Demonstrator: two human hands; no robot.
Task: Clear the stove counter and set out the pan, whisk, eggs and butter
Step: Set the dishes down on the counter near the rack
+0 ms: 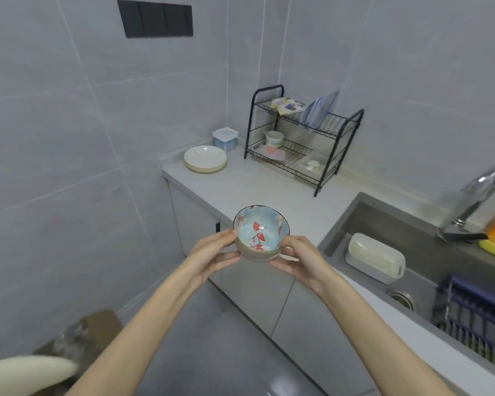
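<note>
Head: left hand (pixel 215 252), right hand (pixel 297 259) grip bowl (pixel 258 230); cup (pixel 275 137) print blurred.

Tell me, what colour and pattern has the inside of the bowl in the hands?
Light blue with red and white flowers, in the head view: bowl.

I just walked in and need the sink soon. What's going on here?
A person is holding a small blue ceramic bowl with red flowers between the left hand and right hand, in the air by the front edge of the grey counter. A stack of cream plates and a black wire dish rack stand on that counter. A white lidded container lies in the grey sink.
</note>
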